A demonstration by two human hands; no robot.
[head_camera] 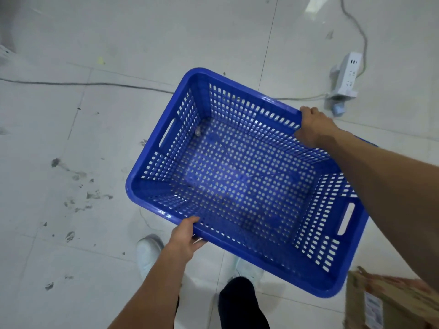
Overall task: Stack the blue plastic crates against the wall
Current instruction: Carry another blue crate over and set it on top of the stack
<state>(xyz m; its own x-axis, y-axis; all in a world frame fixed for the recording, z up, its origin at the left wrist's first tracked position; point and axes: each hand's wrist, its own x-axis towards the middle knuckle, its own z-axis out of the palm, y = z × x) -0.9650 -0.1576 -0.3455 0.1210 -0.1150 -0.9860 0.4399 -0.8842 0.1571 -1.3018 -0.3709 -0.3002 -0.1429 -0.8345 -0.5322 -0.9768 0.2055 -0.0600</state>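
Observation:
One blue plastic crate (240, 181) with perforated walls and floor fills the middle of the head view, open side up and empty, held above the tiled floor. My left hand (187, 236) grips its near long rim, thumb on top. Across the crate, my right hand (313, 128) grips the far long rim near a corner. A handle slot shows in each short wall. No wall or other crate is in view.
A white power strip (345, 77) with its cable (356, 27) lies on the floor at upper right. A thin dark cable (95, 83) runs across the tiles at left. A cardboard box (389, 302) sits at lower right. My white shoes (148, 252) stand below the crate.

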